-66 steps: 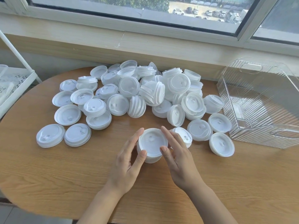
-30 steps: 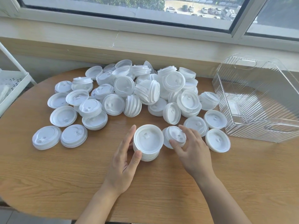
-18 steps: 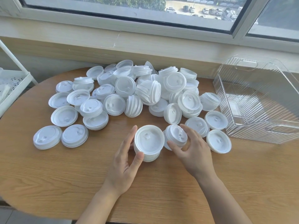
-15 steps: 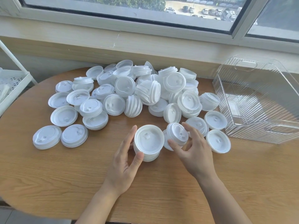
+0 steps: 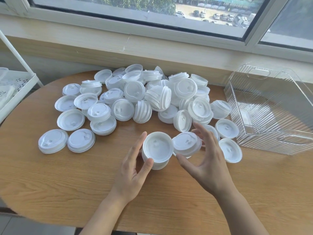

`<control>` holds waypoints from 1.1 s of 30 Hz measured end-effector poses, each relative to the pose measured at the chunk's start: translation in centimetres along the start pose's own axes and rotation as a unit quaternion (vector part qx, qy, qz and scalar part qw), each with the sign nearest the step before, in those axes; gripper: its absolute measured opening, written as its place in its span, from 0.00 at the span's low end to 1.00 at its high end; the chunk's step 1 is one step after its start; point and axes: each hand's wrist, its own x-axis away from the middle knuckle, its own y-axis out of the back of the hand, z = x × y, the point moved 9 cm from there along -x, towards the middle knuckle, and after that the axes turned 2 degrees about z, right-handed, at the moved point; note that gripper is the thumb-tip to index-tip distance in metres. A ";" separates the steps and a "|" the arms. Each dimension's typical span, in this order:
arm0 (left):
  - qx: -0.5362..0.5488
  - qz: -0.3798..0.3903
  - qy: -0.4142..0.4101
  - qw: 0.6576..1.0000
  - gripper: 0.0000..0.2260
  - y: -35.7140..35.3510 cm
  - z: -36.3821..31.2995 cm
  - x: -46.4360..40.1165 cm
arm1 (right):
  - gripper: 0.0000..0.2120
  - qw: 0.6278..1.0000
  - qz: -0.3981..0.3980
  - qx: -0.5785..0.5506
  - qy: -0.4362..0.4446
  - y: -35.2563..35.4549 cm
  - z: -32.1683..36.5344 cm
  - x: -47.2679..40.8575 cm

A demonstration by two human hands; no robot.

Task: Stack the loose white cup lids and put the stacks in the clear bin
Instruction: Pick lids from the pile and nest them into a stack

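A short stack of white lids (image 5: 157,147) stands on the wooden table (image 5: 50,180) in front of me. My left hand (image 5: 133,170) holds it, index finger along its left side and thumb on its front edge. Just right of the stack, my right hand (image 5: 207,158) holds another white lid (image 5: 186,143), tilted and raised off the table, thumb under its near edge and fingers behind it. A large pile of loose lids (image 5: 152,99) covers the table beyond. The clear ribbed bin (image 5: 254,141) sits at the right with nothing in it.
A white perforated rack (image 5: 15,85) stands off the table's left edge. A sill and window run along the back. Two flat lids (image 5: 231,150) lie between my right hand and the bin. Bare wood lies in front of my hands.
My right hand left the stack, took hold of the lid just to its right and lifted it, tilted, beside the stack. My left hand stayed on the stack.
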 end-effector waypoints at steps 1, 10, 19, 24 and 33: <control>0.001 -0.001 0.001 1.000 0.30 0.0 0.0 0.0 | 0.44 1.000 -0.001 -0.005 0.008 0.2 0.3 -0.1; -0.005 0.002 -0.002 1.000 0.30 -0.1 0.2 -0.1 | 0.33 0.997 -0.008 0.004 0.073 1.3 3.5 -0.7; 0.005 -0.001 -0.012 1.000 0.30 0.0 -0.2 -0.1 | 0.33 0.993 0.048 0.055 0.096 -2.6 5.3 -1.4; 0.006 -0.002 -0.020 1.000 0.29 0.0 -0.3 -0.1 | 0.33 0.990 0.060 0.064 0.112 -4.7 5.5 -1.5; 0.016 -0.009 -0.022 1.000 0.27 0.3 -0.4 0.0 | 0.34 0.992 0.065 -0.111 -0.002 -6.2 2.9 -0.7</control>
